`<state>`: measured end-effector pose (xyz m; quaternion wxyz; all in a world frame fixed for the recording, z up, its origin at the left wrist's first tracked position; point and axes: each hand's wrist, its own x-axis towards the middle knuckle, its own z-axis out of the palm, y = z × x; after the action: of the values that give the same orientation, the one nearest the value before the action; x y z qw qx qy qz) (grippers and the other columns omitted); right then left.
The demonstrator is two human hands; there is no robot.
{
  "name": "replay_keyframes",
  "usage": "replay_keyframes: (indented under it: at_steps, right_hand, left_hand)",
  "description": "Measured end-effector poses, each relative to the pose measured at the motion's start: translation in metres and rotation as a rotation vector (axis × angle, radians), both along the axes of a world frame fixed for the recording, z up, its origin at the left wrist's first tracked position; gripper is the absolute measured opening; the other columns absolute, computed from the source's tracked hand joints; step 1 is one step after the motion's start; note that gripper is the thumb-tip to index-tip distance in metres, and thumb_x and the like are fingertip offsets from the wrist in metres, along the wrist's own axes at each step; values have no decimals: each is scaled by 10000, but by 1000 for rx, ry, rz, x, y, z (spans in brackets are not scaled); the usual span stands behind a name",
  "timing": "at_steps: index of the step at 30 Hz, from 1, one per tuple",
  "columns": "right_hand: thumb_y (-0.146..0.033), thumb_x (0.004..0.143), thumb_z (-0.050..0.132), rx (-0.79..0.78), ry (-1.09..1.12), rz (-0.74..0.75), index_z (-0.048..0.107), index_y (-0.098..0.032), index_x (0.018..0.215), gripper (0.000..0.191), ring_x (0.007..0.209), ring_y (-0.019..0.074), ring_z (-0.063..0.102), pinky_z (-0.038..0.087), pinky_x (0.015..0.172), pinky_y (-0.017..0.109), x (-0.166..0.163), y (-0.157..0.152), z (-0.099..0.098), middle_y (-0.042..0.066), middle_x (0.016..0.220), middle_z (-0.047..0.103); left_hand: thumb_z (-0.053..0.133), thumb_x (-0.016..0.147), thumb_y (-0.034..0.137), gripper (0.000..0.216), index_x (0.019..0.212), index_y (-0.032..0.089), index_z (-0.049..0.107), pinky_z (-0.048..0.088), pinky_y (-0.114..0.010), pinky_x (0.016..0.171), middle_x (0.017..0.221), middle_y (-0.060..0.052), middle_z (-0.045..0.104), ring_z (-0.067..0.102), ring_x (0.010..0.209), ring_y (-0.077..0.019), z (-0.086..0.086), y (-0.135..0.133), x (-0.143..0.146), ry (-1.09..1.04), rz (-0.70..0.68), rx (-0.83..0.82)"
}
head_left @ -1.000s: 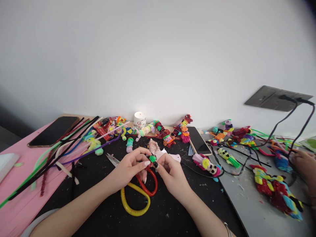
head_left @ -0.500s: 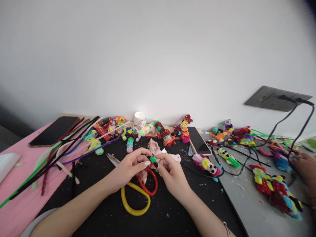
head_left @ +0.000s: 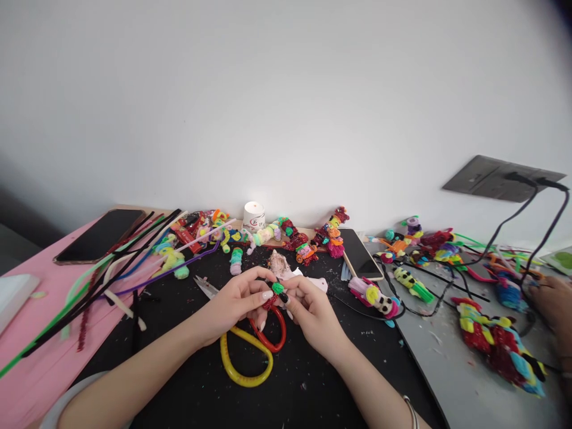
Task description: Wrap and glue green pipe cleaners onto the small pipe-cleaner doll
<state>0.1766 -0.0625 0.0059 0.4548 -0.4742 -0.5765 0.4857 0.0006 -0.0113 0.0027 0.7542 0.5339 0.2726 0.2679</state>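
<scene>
Both hands meet in front of me around a small pipe-cleaner piece [head_left: 277, 288] with a bright green knot, a black part and glittery red below. My left hand [head_left: 239, 301] pinches it from the left, thumb and fingertips closed on the red part. From the other side my right hand [head_left: 313, 313] grips it near the black part between thumb and fingers. Fingers cover some of the piece. Under the hands lie large scissors [head_left: 245, 382] with one yellow and one red handle loop, blades pointing to the upper left, partly hidden by my left hand.
Loose pipe cleaners [head_left: 120, 268] and a phone [head_left: 100, 235] lie on the pink surface at left. Finished pipe-cleaner figures, a paper cup [head_left: 254, 216] and another phone [head_left: 360, 256] line the back. At right are black cables, more figures [head_left: 500, 351] and another person's hand [head_left: 552, 301].
My hands keep nearly the same grip on the pipe-cleaner piece. The view has shifted very slightly; nothing was let go or taken up.
</scene>
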Motion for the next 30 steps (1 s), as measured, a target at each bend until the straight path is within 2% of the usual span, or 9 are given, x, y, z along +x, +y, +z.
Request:
replay_keyframes:
  at_steps: [6, 17, 24, 30]
  right_hand:
    - [-246, 876, 508, 5, 30, 11, 533, -195, 885, 58, 526, 82, 366, 279, 474, 200, -1, 0, 0, -52, 642, 476]
    - [-236, 882, 494, 57, -6, -3, 541, -192, 862, 68, 583, 98, 440, 329, 521, 213, -1, 0, -4, -22, 705, 536]
    - [-175, 861, 482, 143, -127, -33, 572, -192, 962, 136, 573, 107, 440, 358, 545, 228, 2, 2, -10, -32, 669, 488]
    - [-154, 846, 477, 190, -253, -94, 548, -192, 992, 167, 554, 106, 434, 355, 525, 223, 0, 2, -9, -46, 638, 459]
  left_hand:
    - [534, 887, 286, 154, 1018, 225, 480, 370, -184, 493, 762, 36, 566, 556, 489, -56, -1, 1, -1, 3, -6, 11]
    - [537, 885, 236, 147, 1024, 233, 492, 437, -180, 520, 807, 30, 575, 595, 529, -61, 2, -1, -1, -59, -31, -100]
    - [542, 879, 275, 136, 994, 224, 490, 509, -225, 568, 846, 24, 597, 648, 573, -96, 8, -1, -1, 20, -5, 0]
    - [542, 867, 283, 134, 961, 206, 488, 528, -233, 545, 835, 14, 621, 665, 562, -117, 7, -2, 2, 72, 75, 121]
